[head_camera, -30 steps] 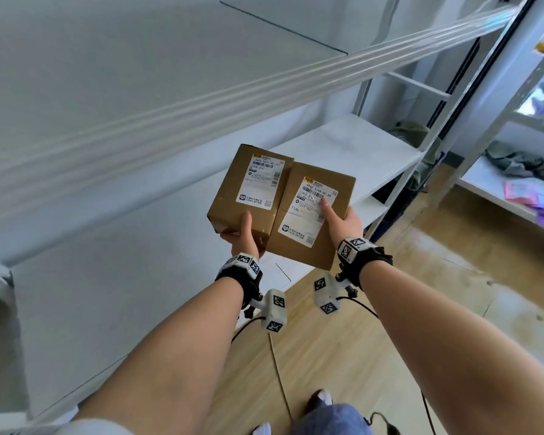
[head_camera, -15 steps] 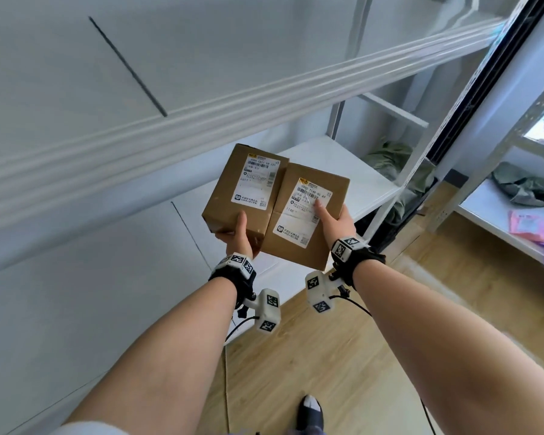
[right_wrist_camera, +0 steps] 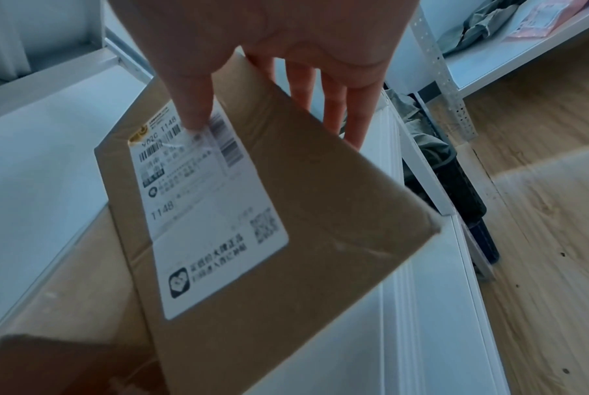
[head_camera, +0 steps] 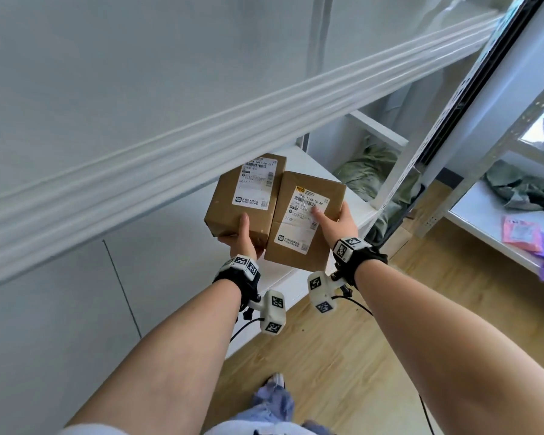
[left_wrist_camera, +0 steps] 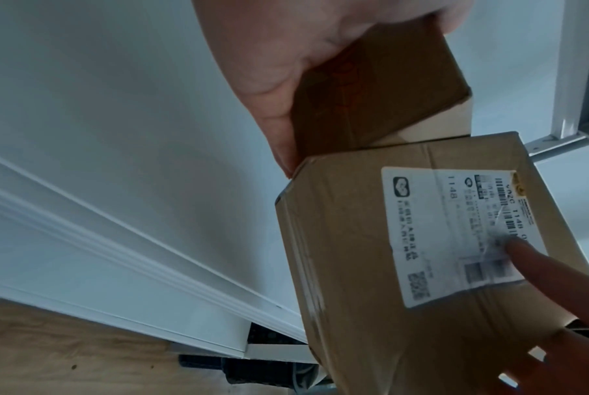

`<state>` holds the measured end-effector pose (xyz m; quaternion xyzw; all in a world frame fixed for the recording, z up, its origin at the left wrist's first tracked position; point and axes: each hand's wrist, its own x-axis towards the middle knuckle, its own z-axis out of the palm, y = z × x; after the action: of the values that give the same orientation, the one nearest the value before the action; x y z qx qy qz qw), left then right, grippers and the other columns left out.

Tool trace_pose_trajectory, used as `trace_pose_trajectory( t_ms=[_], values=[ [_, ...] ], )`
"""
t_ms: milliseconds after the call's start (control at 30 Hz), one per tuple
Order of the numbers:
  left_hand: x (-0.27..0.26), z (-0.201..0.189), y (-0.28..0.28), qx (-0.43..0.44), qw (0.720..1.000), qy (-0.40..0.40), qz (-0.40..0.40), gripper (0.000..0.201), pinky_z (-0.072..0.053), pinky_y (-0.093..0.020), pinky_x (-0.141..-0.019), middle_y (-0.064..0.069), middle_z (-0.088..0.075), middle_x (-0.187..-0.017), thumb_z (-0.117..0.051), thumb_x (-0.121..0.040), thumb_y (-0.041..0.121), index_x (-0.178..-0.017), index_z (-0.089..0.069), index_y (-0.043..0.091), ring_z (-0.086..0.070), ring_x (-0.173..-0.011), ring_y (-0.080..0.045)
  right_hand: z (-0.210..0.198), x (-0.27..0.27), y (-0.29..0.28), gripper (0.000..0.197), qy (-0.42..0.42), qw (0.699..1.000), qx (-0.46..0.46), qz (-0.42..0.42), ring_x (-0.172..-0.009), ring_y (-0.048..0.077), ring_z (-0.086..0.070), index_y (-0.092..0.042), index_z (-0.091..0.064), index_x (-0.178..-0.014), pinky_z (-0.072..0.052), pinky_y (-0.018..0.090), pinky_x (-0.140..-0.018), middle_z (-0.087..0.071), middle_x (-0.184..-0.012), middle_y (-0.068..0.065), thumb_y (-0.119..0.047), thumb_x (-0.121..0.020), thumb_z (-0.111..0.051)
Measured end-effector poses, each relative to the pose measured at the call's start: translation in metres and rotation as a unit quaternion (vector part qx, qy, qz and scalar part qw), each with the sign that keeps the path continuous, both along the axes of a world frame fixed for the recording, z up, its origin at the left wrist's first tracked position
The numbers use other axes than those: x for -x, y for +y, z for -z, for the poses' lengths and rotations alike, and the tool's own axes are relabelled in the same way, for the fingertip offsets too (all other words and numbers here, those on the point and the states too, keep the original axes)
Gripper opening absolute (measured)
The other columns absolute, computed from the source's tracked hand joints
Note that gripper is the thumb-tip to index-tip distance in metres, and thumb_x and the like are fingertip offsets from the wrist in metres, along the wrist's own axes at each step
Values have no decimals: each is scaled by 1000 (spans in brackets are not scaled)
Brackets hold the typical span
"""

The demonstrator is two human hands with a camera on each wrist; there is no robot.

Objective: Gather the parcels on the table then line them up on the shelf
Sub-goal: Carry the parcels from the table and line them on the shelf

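Two brown cardboard parcels with white shipping labels are held side by side in the air, just over the front edge of the lower white shelf board (head_camera: pixel 311 158). My left hand (head_camera: pixel 242 237) grips the left parcel (head_camera: pixel 248 189) from below, thumb on its top face. My right hand (head_camera: pixel 336 224) holds the right parcel (head_camera: pixel 299 227), thumb pressed on its label and fingers underneath. In the left wrist view the left parcel (left_wrist_camera: pixel 370 88) sits in my palm, the right parcel (left_wrist_camera: pixel 421 240) below it. The right wrist view shows the right parcel (right_wrist_camera: pixel 252 227) with my thumb on the label.
A thick white shelf board (head_camera: pixel 201 130) runs diagonally overhead, covering the far corner of the left parcel. Green cloth (head_camera: pixel 368 174) lies behind the shelf's white upright (head_camera: pixel 399 158). A second rack at right holds pink packets (head_camera: pixel 522 237). Wooden floor (head_camera: pixel 358 356) lies below.
Both hands have carried the parcels forward and lower, further under the upper shelf board. The view has swung, and the left parcel's far corner has slipped behind that board.
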<state>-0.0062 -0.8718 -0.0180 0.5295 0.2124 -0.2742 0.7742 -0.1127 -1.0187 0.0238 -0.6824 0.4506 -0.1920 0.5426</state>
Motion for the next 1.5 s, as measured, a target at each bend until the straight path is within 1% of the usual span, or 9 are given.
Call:
trace_pose_trajectory(
  t_ms=[100,300,400,500,700,967,1100,1167,1500],
  values=[
    [-21,29,-35,-25,1000,-5,8,153,-47,-54,-103,-7,-56,-134,-79,-18,86,-150,-17,39,-61,-116,-33,3,-10,-33,41,-5,1000,-12,14,-98,15,-66,-30,-53,-117,-51,31,-88,-65,-102,-12,-41,-84,-75],
    [-39,44,-96,-30,999,-19,-4,156,-44,-53,-106,-2,-55,-137,-78,-19,88,-152,-10,42,-60,-120,-30,-3,-24,-93,45,-14,999,-40,23,-81,4,-59,-25,-51,-117,-44,19,-68,-65,-108,-7,-52,-86,-69],
    [-31,26,-123,-31,999,-19,-21,151,-45,-52,-105,-4,-53,-140,-79,-31,83,-155,-6,38,-59,-120,-28,-12,-31,-125,78,2,997,-73,34,-101,22,-60,-16,-46,-135,-45,31,-88,-60,-123,2,-73,-83,-55],
    [-8,-3,-156,-9,999,-9,-52,116,-52,-51,-97,-7,-51,-139,-76,-72,62,-157,-5,30,-58,-114,-30,-18,-30,-172,87,16,994,-99,53,-124,31,-50,-9,-38,-145,-35,37,-92,-50,-139,14,-74,-88,-43],
    [6,-9,-193,14,997,1,-79,80,-54,-38,-65,-13,-53,-135,-68,-91,42,-151,-18,26,-60,-96,-24,-20,-30,-213,71,36,995,-77,49,-114,31,-56,-13,-43,-142,-42,38,-100,-56,-133,12,-59,-89,-54],
    [12,9,-198,-5,991,27,-133,77,-53,-38,-63,-19,-52,-141,-68,-89,50,-147,-24,24,-59,-108,-32,-11,-34,-222,55,37,996,37,-72,-127,32,-53,-16,-35,-152,-42,39,-107,-52,-143,11,-36,-102,-45],
    [11,12,-187,-8,989,37,-141,83,-53,-41,-71,-15,-52,-141,-69,-86,51,-150,-21,28,-58,-121,-33,-18,-44,-229,39,37,987,110,-112,-121,29,-54,-10,-45,-142,-36,22,-91,-56,-136,12,-20,-104,-42],
    [10,11,-182,-3,989,33,-143,84,-53,-39,-67,-13,-52,-142,-70,-86,51,-150,-20,30,-58,-121,-33,-24,-52,-229,39,43,977,164,-128,-124,30,-52,-8,-44,-141,-36,24,-95,-52,-138,14,-13,-103,-41],
    [-8,-4,-132,25,988,-22,-151,74,-48,-50,-91,-14,-45,-145,-61,-95,43,-155,-20,28,-51,-121,-36,-51,-97,-164,57,91,854,464,-217,-148,33,-17,-10,-37,-145,-2,49,-122,-32,-154,14,-33,-94,-50]
  ],
)
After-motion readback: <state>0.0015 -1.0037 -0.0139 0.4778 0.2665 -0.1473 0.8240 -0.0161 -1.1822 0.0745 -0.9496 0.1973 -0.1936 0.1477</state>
